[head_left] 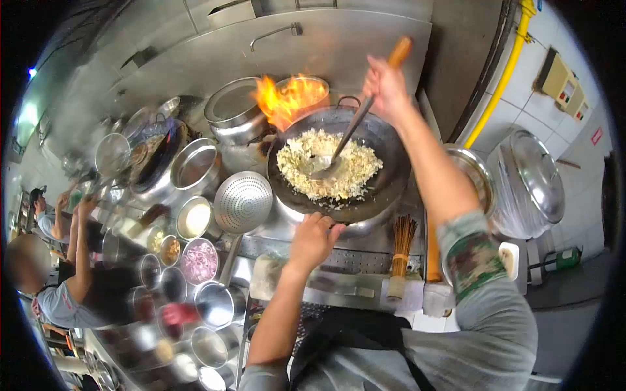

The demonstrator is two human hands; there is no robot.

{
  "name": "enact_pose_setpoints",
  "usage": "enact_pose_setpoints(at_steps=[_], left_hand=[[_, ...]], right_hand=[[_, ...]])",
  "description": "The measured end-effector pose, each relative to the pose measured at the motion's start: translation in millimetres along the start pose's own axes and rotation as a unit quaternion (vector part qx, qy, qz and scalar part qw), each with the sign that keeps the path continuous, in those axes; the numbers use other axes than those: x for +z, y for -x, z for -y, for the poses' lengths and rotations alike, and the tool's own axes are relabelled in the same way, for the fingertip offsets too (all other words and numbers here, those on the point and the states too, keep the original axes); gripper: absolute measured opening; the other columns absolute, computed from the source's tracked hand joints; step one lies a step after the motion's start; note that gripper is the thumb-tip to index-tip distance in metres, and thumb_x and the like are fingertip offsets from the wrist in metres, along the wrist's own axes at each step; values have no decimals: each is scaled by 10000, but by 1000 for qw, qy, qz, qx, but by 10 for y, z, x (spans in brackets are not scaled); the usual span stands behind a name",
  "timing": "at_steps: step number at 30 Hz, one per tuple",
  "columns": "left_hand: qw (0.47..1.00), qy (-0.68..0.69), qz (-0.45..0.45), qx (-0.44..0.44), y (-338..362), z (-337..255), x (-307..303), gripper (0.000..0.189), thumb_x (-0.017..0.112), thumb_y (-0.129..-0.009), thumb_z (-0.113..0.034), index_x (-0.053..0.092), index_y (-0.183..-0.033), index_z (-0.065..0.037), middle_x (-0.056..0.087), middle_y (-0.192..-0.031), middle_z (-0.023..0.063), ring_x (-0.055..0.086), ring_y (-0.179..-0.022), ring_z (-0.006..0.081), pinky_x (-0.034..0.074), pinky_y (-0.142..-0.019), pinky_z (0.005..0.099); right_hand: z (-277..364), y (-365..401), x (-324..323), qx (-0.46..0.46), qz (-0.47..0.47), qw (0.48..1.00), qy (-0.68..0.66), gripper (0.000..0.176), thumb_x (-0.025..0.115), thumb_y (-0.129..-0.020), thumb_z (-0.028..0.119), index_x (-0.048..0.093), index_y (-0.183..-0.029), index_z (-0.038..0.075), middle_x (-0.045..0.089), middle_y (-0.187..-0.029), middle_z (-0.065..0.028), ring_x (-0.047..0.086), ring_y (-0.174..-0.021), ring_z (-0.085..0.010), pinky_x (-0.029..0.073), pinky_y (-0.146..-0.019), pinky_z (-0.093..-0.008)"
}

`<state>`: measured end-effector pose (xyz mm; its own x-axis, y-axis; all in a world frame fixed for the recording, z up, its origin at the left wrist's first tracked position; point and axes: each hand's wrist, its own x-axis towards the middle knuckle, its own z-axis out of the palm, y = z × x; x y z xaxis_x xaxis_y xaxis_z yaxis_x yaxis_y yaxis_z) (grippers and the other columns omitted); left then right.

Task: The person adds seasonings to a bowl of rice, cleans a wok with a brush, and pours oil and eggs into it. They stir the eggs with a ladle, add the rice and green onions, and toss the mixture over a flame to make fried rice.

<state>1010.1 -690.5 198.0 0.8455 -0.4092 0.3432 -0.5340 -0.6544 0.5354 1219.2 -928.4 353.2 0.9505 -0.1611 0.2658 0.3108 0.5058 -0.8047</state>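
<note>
A large dark wok (385, 156) sits on the range in front of me, with a pale, rice-like fried food (355, 171) spread in its middle. My right hand (386, 88) is wrapped round the shaft of a long wok spatula (354, 124) just below its wooden end. The spatula's metal head rests in the food, partly covered. At the near side of the wok, my left hand (315, 240) grips the rim; whether a handle or cloth is under the fingers is hidden. Flames (287, 99) rise beyond the wok's far left edge.
Left of the wok are a perforated strainer (243, 201), a lidded pot (231, 107) and several ingredient bowls, one with chopped onion (200, 262). A bamboo brush (402, 244) stands at the near right. Another person (72, 293) works at the far left. A lidded container (531, 173) stands right.
</note>
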Motion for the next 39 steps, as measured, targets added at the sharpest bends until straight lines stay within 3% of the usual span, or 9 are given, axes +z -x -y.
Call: enact_pose_setpoints(at_steps=[5, 10, 15, 23, 27, 29, 35, 38, 39], left_hand=[[998, 56, -40, 0, 397, -612, -335, 153, 705, -852, -155, 611, -852, -34, 550, -836, 165, 506, -814, 392, 409, -747, 461], [995, 29, -97, -9, 232, -310, 82, 131, 685, -852, -134, 591, -850, -42, 539, -881, 167, 498, -853, 383, 398, -723, 466], [999, 32, -39, 6, 1204, -316, 49, 150, 705, -818, -134, 594, -846, -37, 533, -871, 168, 519, -862, 390, 415, -701, 488], [995, -1, -103, 21, 333, -125, 109, 154, 669, -846, -159, 576, -868, -39, 524, -887, 164, 511, -869, 382, 407, -711, 479], [993, -14, -107, 39, 1005, -59, 210, 186, 694, -819, -164, 564, -857, -37, 507, -873, 190, 506, -838, 406, 404, -710, 487], [997, -8, -80, 22, 881, -190, -90, 174, 699, -813, -145, 567, -852, -40, 514, -877, 189, 505, -842, 406, 401, -710, 481], [994, 6, -103, 28, 155, 87, -20, 160, 693, -843, -155, 583, -856, -40, 522, -881, 143, 500, -858, 364, 402, -738, 461], [997, -17, -74, 10, 125, 162, 83, 170, 688, -858, -190, 605, -901, -48, 537, -909, 135, 515, -896, 353, 410, -762, 456], [997, -25, -68, 11, 113, 188, 91, 181, 690, -860, -199, 616, -928, -49, 547, -923, 133, 522, -914, 351, 412, -772, 452]], right_hand=[[813, 142, 249, 98, 27, 993, 54, 372, 600, -929, 150, 340, -663, 167, 289, -497, 67, 269, -386, -77, 249, -386, -264], [378, 635, 543, -41, -72, 978, 193, 262, 653, -902, 186, 472, -728, 112, 368, -524, 44, 346, -391, -103, 325, -400, -304], [756, 813, 228, -107, -41, 990, 83, 344, 654, -911, 191, 408, -676, 145, 358, -509, 33, 295, -381, -98, 276, -394, -294], [95, 719, 646, -113, -126, 949, 265, 248, 687, -894, 206, 506, -755, 110, 398, -527, 39, 365, -388, -90, 334, -380, -294], [466, 969, 576, -126, 33, 979, 155, 306, 677, -903, 219, 447, -720, 135, 375, -521, 41, 336, -376, -94, 321, -383, -289], [625, 879, 430, -45, -21, 989, 137, 348, 667, -913, 233, 419, -686, 143, 341, -507, 47, 323, -378, -94, 308, -383, -291], [1055, 739, 321, -164, 68, 979, 95, 404, 678, -911, 266, 419, -624, 151, 353, -487, 50, 329, -387, -83, 322, -404, -285], [274, 714, 76, -122, -65, 990, 21, 396, 624, -943, 213, 383, -638, 137, 311, -505, 48, 316, -403, -89, 253, -404, -278], [-39, 721, -71, -91, 30, 994, 60, 402, 639, -935, 223, 378, -644, 130, 320, -507, 38, 313, -393, -92, 250, -399, -272]])
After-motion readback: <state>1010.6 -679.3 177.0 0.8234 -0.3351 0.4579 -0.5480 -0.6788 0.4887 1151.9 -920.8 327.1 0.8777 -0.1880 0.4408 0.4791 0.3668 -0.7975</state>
